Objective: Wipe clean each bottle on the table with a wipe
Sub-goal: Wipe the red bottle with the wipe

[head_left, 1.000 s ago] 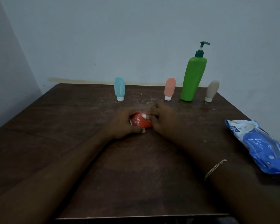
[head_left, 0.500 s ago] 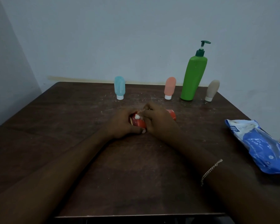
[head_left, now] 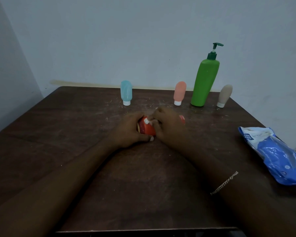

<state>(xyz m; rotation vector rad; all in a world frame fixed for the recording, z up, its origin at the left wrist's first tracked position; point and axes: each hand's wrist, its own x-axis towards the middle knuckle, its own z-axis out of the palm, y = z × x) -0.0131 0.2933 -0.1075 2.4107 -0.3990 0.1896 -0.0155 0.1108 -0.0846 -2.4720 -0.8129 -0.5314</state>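
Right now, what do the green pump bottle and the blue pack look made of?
The green pump bottle looks like rigid matte plastic: even opaque colour, no glare. The blue pack seems thin glossy plastic film: crinkles with bright highlights.

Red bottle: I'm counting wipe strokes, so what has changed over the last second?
The right hand, pinching the wipe, slid left along the red bottle, whose right end now shows beyond it. The left hand kept its grip on the bottle's other end. The blue bottle, pink bottle, green pump bottle, beige bottle and wipe pack stayed put.
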